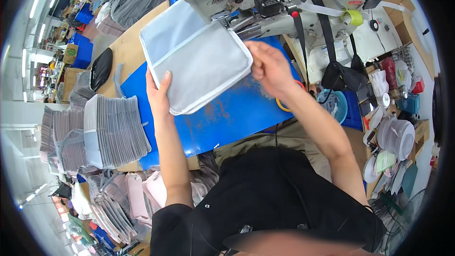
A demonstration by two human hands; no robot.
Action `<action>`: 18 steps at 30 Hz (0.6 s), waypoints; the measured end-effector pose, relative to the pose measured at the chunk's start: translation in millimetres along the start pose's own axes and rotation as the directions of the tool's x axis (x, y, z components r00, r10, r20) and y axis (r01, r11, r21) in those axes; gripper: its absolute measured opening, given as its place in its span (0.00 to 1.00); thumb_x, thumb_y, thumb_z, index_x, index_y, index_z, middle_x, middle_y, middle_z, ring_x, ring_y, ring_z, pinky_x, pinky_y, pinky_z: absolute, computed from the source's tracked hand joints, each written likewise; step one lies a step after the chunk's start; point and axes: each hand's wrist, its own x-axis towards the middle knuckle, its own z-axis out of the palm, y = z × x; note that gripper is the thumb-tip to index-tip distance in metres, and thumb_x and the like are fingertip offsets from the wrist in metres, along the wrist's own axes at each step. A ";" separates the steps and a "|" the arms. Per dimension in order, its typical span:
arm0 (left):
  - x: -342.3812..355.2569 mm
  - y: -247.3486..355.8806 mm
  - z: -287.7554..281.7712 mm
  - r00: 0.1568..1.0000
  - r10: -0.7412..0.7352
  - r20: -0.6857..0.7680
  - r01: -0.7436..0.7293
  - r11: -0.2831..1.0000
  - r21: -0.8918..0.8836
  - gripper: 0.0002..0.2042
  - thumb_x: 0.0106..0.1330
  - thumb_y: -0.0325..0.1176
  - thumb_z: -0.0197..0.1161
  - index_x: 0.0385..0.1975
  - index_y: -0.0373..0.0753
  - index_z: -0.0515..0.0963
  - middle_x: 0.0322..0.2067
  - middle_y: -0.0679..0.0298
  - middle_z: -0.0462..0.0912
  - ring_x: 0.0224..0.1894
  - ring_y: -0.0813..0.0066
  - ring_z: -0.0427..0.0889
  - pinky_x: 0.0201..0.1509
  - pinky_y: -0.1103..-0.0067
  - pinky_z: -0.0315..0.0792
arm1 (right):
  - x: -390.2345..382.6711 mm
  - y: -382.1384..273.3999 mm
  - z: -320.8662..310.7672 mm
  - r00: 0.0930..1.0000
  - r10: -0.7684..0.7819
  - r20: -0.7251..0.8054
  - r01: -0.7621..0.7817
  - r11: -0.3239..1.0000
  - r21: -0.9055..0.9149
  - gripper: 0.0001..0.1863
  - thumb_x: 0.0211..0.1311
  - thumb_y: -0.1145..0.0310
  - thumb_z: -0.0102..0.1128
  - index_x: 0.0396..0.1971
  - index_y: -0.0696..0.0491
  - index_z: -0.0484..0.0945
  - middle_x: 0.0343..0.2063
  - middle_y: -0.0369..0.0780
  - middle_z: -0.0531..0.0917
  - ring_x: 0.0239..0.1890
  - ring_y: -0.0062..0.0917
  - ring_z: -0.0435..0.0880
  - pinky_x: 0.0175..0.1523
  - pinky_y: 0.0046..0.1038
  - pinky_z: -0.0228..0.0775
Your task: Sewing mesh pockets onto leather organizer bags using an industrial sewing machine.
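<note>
So our left hand point(160, 92) has the grey fabric panel point(208, 68) clamped along its left side, thumb flat on top and the other fingers tucked behind. Our right hand point(272, 68) is curled up at the right edge, fingers bunched rather than spread, but the tips are partly hidden so we honestly can't tell if it's a real pinch.

The panel sits tilted in the air over the blue work surface point(213, 130), its top edge right by the sewing machine head point(270, 4). Our best guess is that we're mid-handling at the machine, lining up or checking an edge. The next move probably calls for squaring the rim and keeping both layers flat, since a floppy corner could slip.

Looks-wise it's pretty neat: rounded corners, whitish trim, a pale strip across it, and a shinier blue-grey section above that strip. A few creases, nothing ugly.

Further out, there's a fat stack of similar grey pieces point(116, 130) to our left, and a teal basket point(340, 106) off right.
</note>
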 end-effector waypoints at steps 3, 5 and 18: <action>7.6 1.9 -8.0 0.999 0.027 0.023 -0.026 0.998 -0.049 0.38 0.67 0.33 0.71 0.74 0.33 0.60 0.65 0.51 0.73 0.65 0.61 0.76 0.67 0.69 0.72 | -20.9 -59.0 -1.8 0.888 -0.445 -0.115 0.296 0.745 -0.597 0.15 0.78 0.59 0.57 0.54 0.52 0.82 0.22 0.25 0.71 0.22 0.09 0.65 0.27 0.16 0.55; 10.1 3.6 -12.0 0.999 0.031 0.012 -0.030 0.998 -0.054 0.38 0.67 0.33 0.71 0.74 0.33 0.60 0.65 0.51 0.74 0.65 0.61 0.76 0.67 0.69 0.72 | -31.6 -129.4 -14.0 0.596 -0.803 -0.001 0.459 0.341 -0.820 0.15 0.76 0.62 0.59 0.53 0.56 0.82 0.29 0.29 0.79 0.30 0.12 0.75 0.37 0.18 0.67; 2.5 -1.3 5.0 0.995 -0.018 -0.095 0.020 1.000 0.019 0.41 0.65 0.37 0.74 0.75 0.34 0.59 0.63 0.48 0.76 0.64 0.58 0.78 0.66 0.66 0.75 | 38.5 -541.5 -167.6 0.582 -0.726 -0.366 -0.105 0.379 -0.919 0.27 0.71 0.50 0.65 0.56 0.57 0.82 0.50 0.40 0.86 0.52 0.26 0.83 0.63 0.27 0.69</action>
